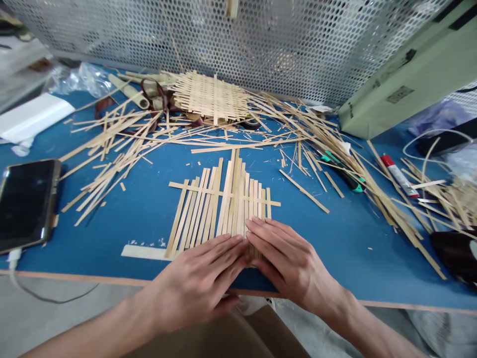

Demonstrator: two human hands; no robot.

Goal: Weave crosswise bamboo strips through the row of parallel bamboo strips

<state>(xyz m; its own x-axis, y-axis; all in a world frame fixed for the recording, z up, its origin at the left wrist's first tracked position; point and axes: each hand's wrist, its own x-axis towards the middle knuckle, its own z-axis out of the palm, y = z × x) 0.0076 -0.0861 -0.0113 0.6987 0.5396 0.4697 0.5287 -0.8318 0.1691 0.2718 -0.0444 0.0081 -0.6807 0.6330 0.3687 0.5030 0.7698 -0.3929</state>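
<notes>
Several bamboo strips lie side by side on the blue table, fanned slightly, with the longest in the middle. One crosswise bamboo strip runs through their upper part. My left hand rests with fingers stretched flat over the lower ends of the strips. Opposite it, my right hand lies flat on the lower right strips, its fingertips close to those of the left. Both palms hide the strips' near ends. A pale band of tape or paper sticks out at the lower left, under the strips.
A woven bamboo piece sits at the back among loose strips. On the right are a green-black utility knife, a red-capped glue tube and a paper bag. A phone lies left. Perforated metal panel stands behind.
</notes>
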